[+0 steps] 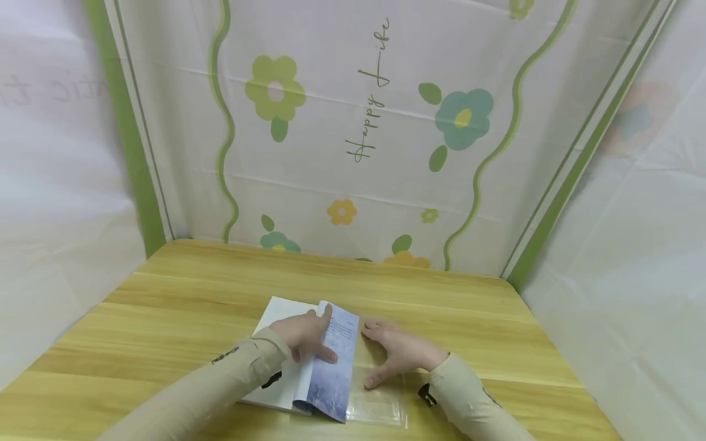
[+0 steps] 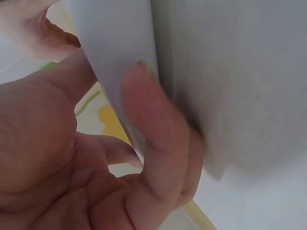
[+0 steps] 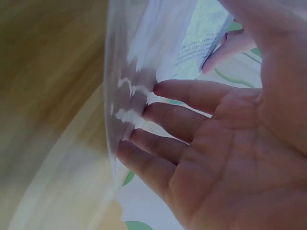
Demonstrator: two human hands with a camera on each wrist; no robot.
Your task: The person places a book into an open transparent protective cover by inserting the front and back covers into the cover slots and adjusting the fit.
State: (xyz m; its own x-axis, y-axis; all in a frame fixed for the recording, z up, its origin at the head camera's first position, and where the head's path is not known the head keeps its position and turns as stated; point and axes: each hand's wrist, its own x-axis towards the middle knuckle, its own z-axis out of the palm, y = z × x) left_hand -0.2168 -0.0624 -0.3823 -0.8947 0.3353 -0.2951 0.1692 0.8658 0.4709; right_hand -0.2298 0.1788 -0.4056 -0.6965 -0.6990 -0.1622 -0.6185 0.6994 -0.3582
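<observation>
A book lies open on the wooden table, its white page (image 1: pixel 278 389) to the left and its blue-purple cover (image 1: pixel 339 361) curving over to the right. My left hand (image 1: pixel 303 334) grips this cover between thumb and curled fingers; the left wrist view shows a bent finger (image 2: pixel 156 120) against the sheet. From under the cover's right edge sticks out a clear plastic sleeve (image 1: pixel 380 409). On that plastic rests my right hand (image 1: pixel 399 349), fingers spread. In the right wrist view its straight fingertips (image 3: pixel 163 88) touch the shiny clear film (image 3: pixel 127 96).
The wooden table (image 1: pixel 165 318) extends around the book on all sides. Behind it hangs a white curtain (image 1: pixel 331 153) printed with flowers, and more white fabric (image 1: pixel 651 245) closes in the sides.
</observation>
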